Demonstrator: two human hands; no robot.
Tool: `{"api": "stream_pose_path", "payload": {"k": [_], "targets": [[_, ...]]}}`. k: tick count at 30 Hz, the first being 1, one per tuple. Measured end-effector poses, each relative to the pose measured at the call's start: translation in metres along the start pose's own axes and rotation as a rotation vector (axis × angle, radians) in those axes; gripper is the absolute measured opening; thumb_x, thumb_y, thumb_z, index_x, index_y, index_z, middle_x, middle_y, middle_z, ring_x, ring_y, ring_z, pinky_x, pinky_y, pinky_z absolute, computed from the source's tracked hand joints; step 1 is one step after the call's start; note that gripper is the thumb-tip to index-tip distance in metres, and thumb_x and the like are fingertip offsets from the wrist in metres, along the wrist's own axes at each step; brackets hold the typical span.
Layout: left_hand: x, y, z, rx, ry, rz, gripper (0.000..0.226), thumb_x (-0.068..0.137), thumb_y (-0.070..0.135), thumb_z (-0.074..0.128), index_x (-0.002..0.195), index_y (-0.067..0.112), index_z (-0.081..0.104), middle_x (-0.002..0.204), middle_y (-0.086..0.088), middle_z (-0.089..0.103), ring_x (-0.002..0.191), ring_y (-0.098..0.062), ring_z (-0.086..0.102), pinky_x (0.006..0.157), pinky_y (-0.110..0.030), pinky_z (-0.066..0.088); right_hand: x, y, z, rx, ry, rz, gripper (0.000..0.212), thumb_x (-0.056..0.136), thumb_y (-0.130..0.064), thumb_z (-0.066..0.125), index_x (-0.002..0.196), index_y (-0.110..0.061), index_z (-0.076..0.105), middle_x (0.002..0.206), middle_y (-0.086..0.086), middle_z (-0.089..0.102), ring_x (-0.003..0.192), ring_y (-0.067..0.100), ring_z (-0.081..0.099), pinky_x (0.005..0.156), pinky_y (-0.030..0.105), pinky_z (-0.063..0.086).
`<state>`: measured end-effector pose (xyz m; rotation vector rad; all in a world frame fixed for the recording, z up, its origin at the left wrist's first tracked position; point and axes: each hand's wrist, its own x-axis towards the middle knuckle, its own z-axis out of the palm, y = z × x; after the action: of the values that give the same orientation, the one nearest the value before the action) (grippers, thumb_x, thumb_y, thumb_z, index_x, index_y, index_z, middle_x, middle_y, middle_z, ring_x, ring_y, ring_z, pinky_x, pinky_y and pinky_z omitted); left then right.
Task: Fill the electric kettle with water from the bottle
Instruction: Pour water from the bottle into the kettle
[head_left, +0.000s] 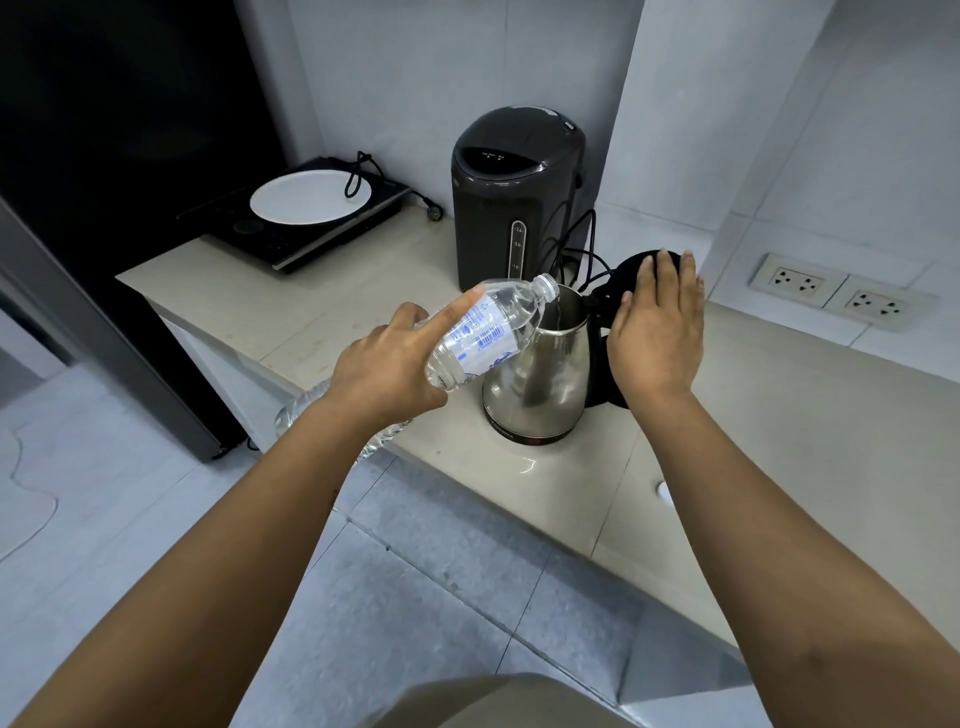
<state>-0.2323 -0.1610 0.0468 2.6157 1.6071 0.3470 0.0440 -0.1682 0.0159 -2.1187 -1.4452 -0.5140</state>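
Observation:
A steel electric kettle stands on the beige counter with its black lid swung open to the right. My left hand grips a clear water bottle with a blue-printed label, tilted so its uncapped neck sits over the kettle's mouth. A thin stream of water runs into the kettle. My right hand rests flat against the open lid and the black handle, fingers spread, hiding most of the handle.
A dark thermo pot stands right behind the kettle, with black cords beside it. An induction hob carrying a white plate lies at the back left. Wall sockets are on the right. A second bottle lies at the counter's edge.

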Motion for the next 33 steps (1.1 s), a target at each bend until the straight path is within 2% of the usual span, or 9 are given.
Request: {"api": "stream_pose_path", "payload": {"k": [33], "targets": [[-0.0011, -0.0033, -0.0032, 0.020, -0.023, -0.002, 0.117, 0.069, 0.035, 0.075, 0.138, 0.066, -0.014, 0.125, 0.001, 0.042, 0.094, -0.026, 0.058, 0.062, -0.031, 0.038, -0.0008, -0.0016, 0.0036, 0.026, 0.041, 0.026, 0.048, 0.101, -0.021, 0.033, 0.145, 0.000, 0.038, 0.154, 0.014, 0.033, 0.148, 0.030, 0.016, 0.123, 0.039, 0.009]]}}
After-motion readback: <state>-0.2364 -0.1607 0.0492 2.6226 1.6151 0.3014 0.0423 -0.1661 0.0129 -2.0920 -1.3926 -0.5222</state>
